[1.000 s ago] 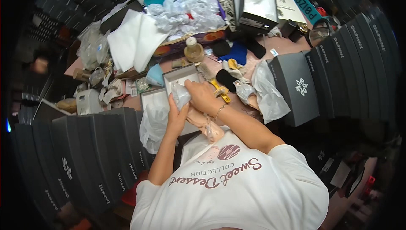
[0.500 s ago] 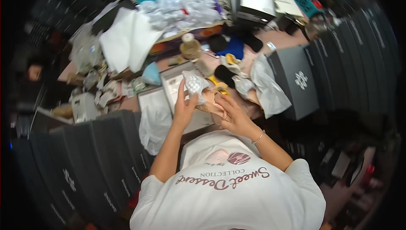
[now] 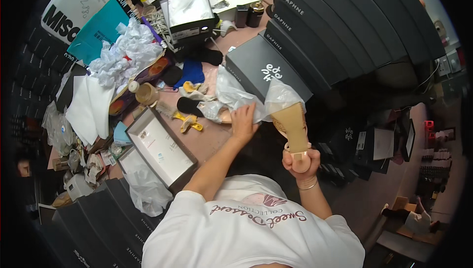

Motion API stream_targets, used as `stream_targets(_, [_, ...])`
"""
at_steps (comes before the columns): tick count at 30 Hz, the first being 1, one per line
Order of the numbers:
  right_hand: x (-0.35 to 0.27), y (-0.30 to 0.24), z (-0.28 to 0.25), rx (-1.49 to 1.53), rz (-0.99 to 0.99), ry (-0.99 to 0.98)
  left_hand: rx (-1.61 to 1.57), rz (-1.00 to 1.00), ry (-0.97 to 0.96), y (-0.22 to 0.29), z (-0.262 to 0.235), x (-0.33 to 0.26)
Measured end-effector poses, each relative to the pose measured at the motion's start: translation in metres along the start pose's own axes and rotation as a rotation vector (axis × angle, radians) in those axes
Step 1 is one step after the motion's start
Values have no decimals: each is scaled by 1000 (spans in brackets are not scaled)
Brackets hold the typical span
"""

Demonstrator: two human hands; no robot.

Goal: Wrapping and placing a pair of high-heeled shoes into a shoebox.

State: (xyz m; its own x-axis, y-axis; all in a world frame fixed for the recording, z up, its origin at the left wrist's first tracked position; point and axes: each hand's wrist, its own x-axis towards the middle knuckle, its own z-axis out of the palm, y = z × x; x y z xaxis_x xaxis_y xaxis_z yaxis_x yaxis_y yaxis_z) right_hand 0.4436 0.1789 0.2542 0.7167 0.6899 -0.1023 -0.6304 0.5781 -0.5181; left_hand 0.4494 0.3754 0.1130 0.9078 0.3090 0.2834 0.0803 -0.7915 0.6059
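Observation:
My right hand (image 3: pixel 301 163) grips a beige sandal (image 3: pixel 297 135) by its heel, the sole turned up toward me. Clear plastic wrap (image 3: pixel 286 96) covers its toe end. On the pink table my left hand (image 3: pixel 244 122) closes over a second beige sandal (image 3: pixel 225 116), partly hidden by fingers and white plastic wrapping (image 3: pixel 234 90). To the left lies an open grey shoe box (image 3: pixel 162 145) with a white inside, and crumpled white plastic (image 3: pixel 148 189) hangs near its front corner.
A dark grey shoe box (image 3: pixel 251 58) stands behind the wrapped sandal, beside a long row of similar boxes (image 3: pixel 340 26). A yellow-handled brush (image 3: pixel 192 123), a bottle (image 3: pixel 146 93) and a blue cloth (image 3: pixel 189 74) lie beyond the open box. Crumpled white paper (image 3: pixel 125 46) is heaped farther back.
The sandal, earlier between both hands over the open box, has gone right in my right hand and turned sole up. My left hand has moved to the second sandal. The view has swung right.

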Motion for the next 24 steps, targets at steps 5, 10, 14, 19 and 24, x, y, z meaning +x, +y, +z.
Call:
stream_targets(5, [18, -24, -22, 243, 130, -17, -395, -320, 238, -41, 3, 7])
stream_targets(10, [29, -29, -29, 253, 235, 16, -702, -522, 345, -33, -67, 15])
stream_targets(14, [34, -42, 1, -116, 369, -280, -832, -614, 404, -40, -65, 15])
stream_targets(19, [22, -38, 51, -589, 524, -228, -1043, -670, 508, -25, -70, 4])
stream_targets(24, [46, 22, 72, -1186, 276, -512, -549, -497, 432, -35, -133, -43])
